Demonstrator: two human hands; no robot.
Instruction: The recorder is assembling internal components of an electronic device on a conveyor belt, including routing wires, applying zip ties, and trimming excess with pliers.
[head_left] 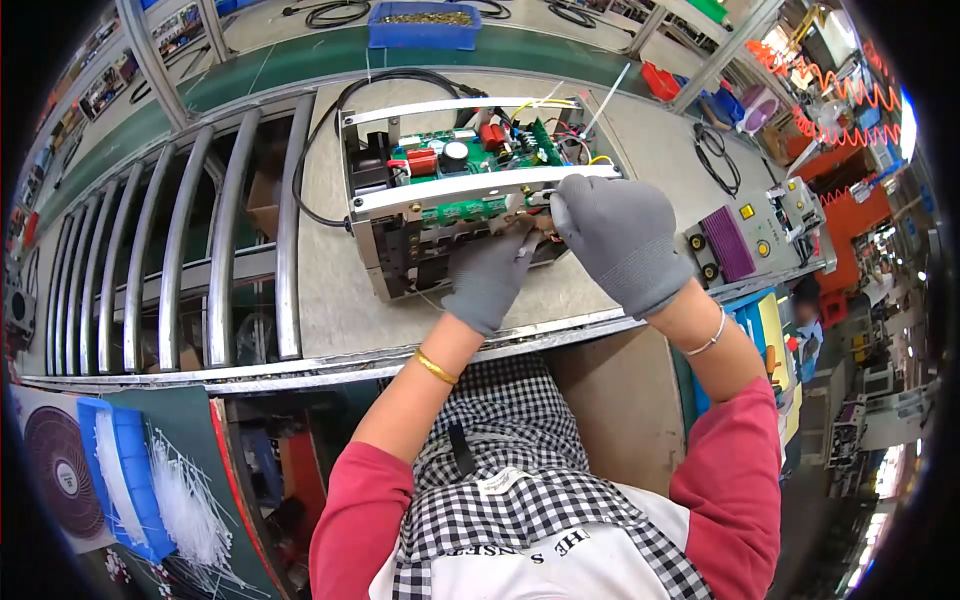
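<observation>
An open metal-framed electronic unit point(480, 187) stands on the bench in front of me, its green circuit board point(470, 155) showing red and black components and coloured wires. My left hand point(490, 275), in a grey glove, reaches into the near side of the frame below the front rail. Its fingertips are bunched by a small brownish part, and what they pinch is hard to see. My right hand point(622, 240), gloved too, is curled in a fist at the right end of that rail. A short metallic piece shows at its fingers, too covered to name.
Metal rollers point(230, 235) lie left of the unit. A black cable point(300, 190) loops beside it. A control box with a purple panel point(728, 243) sits at the right. White cable ties point(190, 510) and a blue bin point(125, 480) are at lower left. Another person point(808, 325) is at far right.
</observation>
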